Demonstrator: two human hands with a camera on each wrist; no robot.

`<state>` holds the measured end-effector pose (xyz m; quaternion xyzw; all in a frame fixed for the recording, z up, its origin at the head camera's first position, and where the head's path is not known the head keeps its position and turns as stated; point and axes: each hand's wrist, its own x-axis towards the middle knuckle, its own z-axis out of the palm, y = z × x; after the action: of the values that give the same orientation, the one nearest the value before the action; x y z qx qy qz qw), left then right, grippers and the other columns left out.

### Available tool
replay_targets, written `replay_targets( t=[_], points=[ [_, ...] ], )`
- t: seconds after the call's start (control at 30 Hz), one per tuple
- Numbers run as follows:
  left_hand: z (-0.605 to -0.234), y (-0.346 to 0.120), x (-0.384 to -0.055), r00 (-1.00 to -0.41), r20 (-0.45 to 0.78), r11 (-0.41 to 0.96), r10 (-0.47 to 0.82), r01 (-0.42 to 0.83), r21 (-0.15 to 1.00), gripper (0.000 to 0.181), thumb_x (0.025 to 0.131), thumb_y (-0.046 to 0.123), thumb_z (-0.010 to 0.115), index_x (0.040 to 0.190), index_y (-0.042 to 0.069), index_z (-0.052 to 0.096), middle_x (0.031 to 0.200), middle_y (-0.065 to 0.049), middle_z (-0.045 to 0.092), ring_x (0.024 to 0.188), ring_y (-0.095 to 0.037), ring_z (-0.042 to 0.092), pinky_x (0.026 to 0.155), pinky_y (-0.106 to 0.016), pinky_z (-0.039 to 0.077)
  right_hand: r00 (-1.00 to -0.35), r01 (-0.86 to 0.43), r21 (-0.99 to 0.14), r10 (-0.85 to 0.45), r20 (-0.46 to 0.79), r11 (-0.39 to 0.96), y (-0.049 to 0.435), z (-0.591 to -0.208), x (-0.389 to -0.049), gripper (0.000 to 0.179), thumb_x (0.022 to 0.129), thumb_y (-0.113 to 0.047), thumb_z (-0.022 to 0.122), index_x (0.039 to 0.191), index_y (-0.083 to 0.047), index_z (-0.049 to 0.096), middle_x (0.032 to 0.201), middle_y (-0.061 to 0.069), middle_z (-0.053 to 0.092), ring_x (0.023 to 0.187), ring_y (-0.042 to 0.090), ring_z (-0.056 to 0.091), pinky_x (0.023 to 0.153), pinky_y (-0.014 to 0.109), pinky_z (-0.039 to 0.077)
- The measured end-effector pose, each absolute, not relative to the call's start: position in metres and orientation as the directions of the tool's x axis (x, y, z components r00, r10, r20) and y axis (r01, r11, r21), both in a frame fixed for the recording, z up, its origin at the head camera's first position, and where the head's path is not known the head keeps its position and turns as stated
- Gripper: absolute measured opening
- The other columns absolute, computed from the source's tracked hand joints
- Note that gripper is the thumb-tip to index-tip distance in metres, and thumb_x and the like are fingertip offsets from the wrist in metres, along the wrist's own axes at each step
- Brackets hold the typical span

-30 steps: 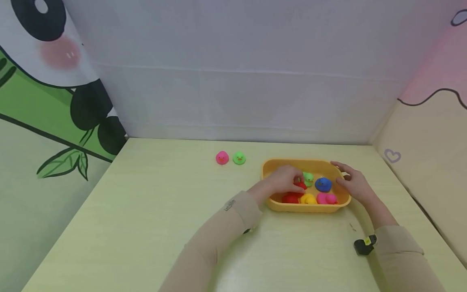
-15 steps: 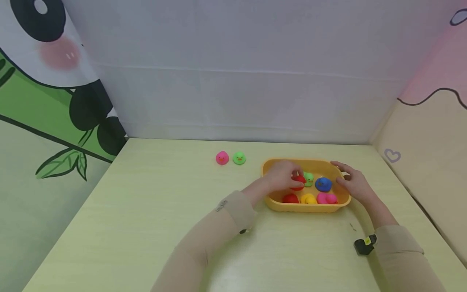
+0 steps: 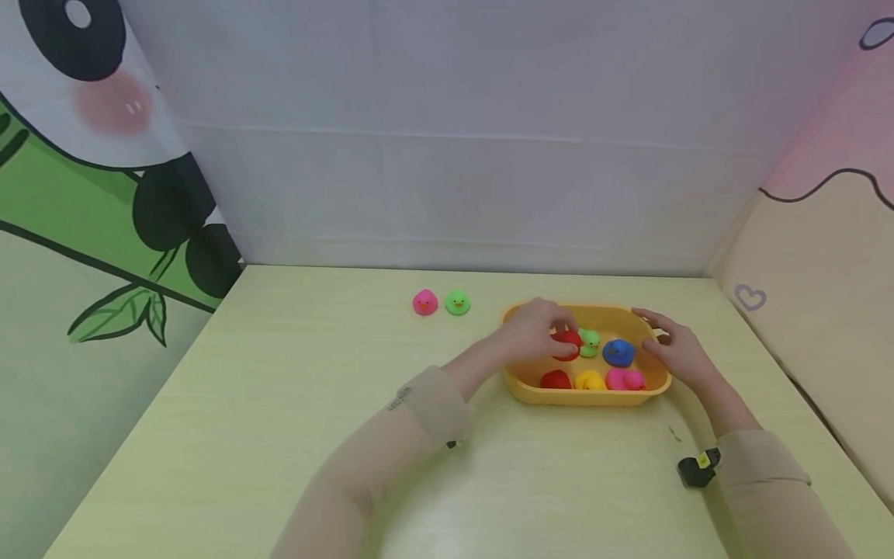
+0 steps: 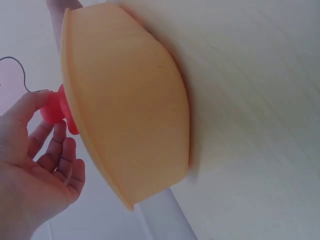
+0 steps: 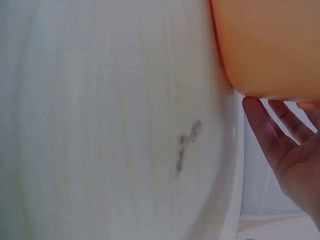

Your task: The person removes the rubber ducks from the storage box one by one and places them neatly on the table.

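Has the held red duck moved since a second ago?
Yes: in the head view, the held red duck has shifted left and slightly up relative to the stationary yellow tray.

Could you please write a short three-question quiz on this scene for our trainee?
1. Multiple choice: what colour is the held toy in the left grip? A: blue; B: red; C: yellow.
2. True or false: the blue toy lies inside the tray.
3. Count: how many toys sit directly on the table, outside the tray?

Key: 1. B. 2. True. 3. Two: a pink toy and a green toy.
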<state>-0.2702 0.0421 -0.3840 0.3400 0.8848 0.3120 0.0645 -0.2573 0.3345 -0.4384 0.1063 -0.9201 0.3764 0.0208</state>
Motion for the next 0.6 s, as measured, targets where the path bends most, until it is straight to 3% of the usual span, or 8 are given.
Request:
replay_targets(
  t=[0.27, 0.6],
  points=[
    [-0.364, 0.024, -0.264, -0.725, 0.178, 0.544, 0.665, 0.635, 0.548, 0.017, 0.085, 0.028, 0.07, 0.1, 0.021, 0.068, 0.094, 0.01, 0.059, 0.093, -0.011, 0.051, 0.073, -0.017, 0.044, -0.978, -0.209, -0.678, -0.169, 0.126, 0.705, 0.333, -0.438, -0.257, 0.051, 0.091, -0.006, 0.052, 0.141, -0.006, 0.041, 0.128, 0.03, 0.047, 0.087, 0.035, 0.057, 0.066, 0.016, 0.046],
    [-0.344, -0.002, -0.255, -0.751, 0.195, 0.518, 0.631, 0.595, 0.614, 0.025, 0.084, 0.025, 0.071, 0.108, 0.02, 0.066, 0.1, 0.01, 0.059, 0.097, -0.009, 0.048, 0.079, -0.021, 0.046, -0.978, -0.207, -0.678, -0.171, 0.12, 0.706, 0.333, -0.439, -0.257, 0.051, 0.091, -0.007, 0.053, 0.141, -0.006, 0.04, 0.128, 0.031, 0.046, 0.086, 0.034, 0.058, 0.065, 0.017, 0.047]
  ],
)
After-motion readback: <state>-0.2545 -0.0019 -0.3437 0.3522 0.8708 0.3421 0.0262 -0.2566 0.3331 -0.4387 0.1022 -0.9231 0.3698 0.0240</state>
